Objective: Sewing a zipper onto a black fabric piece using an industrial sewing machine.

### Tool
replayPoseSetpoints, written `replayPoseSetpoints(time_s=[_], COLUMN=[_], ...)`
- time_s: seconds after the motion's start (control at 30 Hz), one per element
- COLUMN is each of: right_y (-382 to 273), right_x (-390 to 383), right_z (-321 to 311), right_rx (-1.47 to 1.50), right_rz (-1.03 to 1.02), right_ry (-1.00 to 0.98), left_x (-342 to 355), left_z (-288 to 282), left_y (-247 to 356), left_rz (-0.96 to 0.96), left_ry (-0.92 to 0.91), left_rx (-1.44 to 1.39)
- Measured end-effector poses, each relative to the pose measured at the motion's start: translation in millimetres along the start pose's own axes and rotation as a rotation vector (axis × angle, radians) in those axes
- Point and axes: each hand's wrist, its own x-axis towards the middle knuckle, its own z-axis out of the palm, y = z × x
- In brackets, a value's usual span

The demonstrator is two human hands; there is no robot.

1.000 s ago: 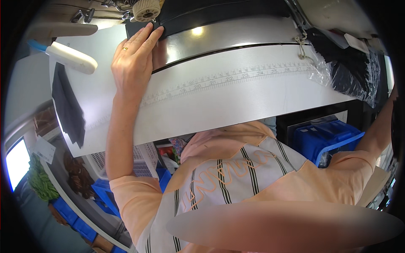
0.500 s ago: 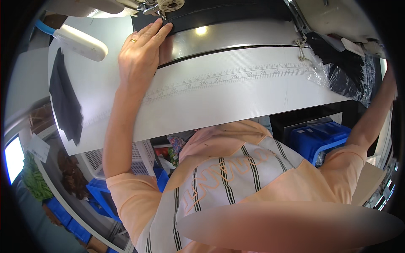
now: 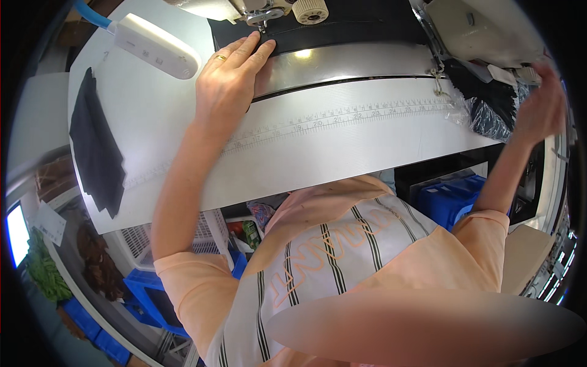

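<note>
My left hand [image 3: 229, 82] lies flat with fingers stretched forward, their tips on the black fabric [image 3: 361, 24] just before the presser foot [image 3: 262, 28] of a sewing machine [image 3: 489, 30]. The palm rests by the left end of the shiny metal bed plate [image 3: 348, 63]. Far to the right, my right hand [image 3: 541, 110] is raised near a small white knob [image 3: 527, 75] at the machine's end. Its fingers are smeared by motion, so whether they hold anything is unclear. Dark zigzag-edged cloth [image 3: 483, 88] lies beside it, partly on clear plastic [image 3: 492, 122].
The white table [image 3: 342, 144] carries a printed ruler scale. A white lamp-like device [image 3: 156, 46] on a blue cord hangs over its left side, and dark folded cloth [image 3: 95, 140] lies there. Below are a white basket [image 3: 214, 229] and a blue bin [image 3: 440, 199].
My right hand has come into view at the right, moving inward beside the dark cloth. My left hand stays at the presser foot; the whole view has shifted slightly.
</note>
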Motion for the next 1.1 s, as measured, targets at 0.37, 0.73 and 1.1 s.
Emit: replayPoseSetpoints(time_s=[0.37, 0.73, 1.1], right_y=[7.5, 8.4, 9.0], right_x=[-90.7, -84.0, -80.0], right_z=[216.7, 216.0, 215.1], right_rx=[-0.147, -0.080, 0.077], right_rz=[-0.376, -0.475, -0.393], right_ry=[-0.723, -0.776, -0.780], left_x=[-1.8, -3.8, -4.0], left_z=[-3.5, -3.9, -0.4], left_y=[2.2, -0.3, 1.1], left_rz=[0.000, -0.002, -0.023], left_ry=[-0.011, -0.053, 0.010], left_rx=[0.077, -0.018, -0.024])
